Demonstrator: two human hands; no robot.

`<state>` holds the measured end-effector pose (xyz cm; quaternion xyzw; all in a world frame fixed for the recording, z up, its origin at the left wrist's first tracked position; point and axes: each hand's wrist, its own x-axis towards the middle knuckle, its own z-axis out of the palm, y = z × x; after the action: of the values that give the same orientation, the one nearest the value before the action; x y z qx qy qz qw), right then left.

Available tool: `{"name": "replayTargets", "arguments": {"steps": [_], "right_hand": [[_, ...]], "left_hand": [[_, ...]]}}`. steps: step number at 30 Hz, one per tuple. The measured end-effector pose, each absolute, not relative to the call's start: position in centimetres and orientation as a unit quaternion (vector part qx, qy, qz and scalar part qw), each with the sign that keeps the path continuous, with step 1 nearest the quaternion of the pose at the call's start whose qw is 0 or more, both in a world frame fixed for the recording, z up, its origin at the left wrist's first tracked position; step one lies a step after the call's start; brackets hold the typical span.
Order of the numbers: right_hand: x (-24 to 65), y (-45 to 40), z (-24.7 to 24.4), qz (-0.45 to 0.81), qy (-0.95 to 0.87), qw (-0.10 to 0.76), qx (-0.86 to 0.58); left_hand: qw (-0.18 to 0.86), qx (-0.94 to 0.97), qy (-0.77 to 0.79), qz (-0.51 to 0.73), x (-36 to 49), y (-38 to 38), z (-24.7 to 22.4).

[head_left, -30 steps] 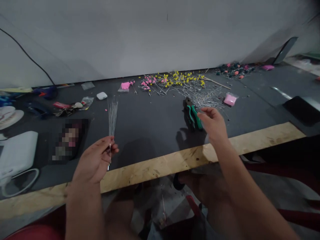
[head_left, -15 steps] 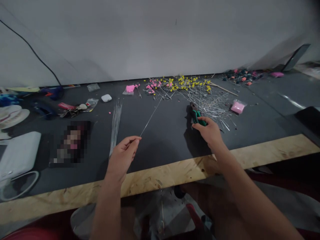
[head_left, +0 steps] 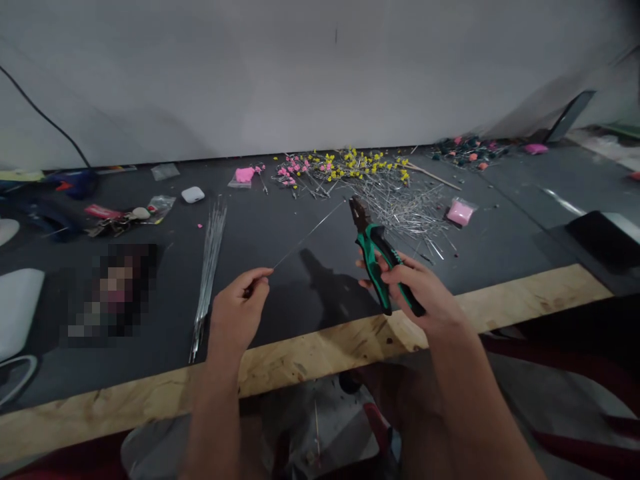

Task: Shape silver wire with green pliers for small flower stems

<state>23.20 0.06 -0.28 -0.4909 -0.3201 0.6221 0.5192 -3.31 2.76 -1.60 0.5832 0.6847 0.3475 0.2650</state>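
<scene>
Head view: a pale wooden edging (head_left: 310,359) is running along the near side of the dark tabletop (head_left: 273,227). Past this edging, the left hand (head_left: 237,307) is pinching one end of a thin wire (head_left: 320,225). The thin wire is extending away from that hand and slanting to the right above the tabletop. Its far end is showing beside the nose of the pliers (head_left: 371,257); whether the two are touching, the view is not making clear. The right hand (head_left: 433,293) is gripping the pliers by the handles, and the nose is pointing away from the edging.

Left of the left hand, a bundle of straight wires (head_left: 209,257) is lying on the tabletop, its near ends pointing toward the edging. Farther left, a white box (head_left: 20,307) is resting partly outside the view.

Beyond the pliers, a loose pile of wires (head_left: 410,210) is spreading out, and a small pink bag (head_left: 461,212) is lying at its right side. On the left, a white case (head_left: 193,195) is resting near a bunch of keys (head_left: 117,225). Behind the pile, yellow-tipped wires (head_left: 360,163) and pink-tipped wires (head_left: 295,167) are lying side by side near the wall (head_left: 225,80).
</scene>
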Motion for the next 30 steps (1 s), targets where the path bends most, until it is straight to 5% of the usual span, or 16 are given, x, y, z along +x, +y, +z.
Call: {"name": "replayTargets", "arguments": {"steps": [13,30], "right_hand": [[22.3,-1.5,1.4,0.676,-0.398,0.341,-0.518],[21.1,-1.0,0.6,0.636,-0.432,0.349,-0.536]], "left_hand": [[0.222,0.618,0.678,0.332,-4.5,2.5,-1.3],[0.214,0.673,0.625,0.333,-6.1,1.9,-1.4]]}}
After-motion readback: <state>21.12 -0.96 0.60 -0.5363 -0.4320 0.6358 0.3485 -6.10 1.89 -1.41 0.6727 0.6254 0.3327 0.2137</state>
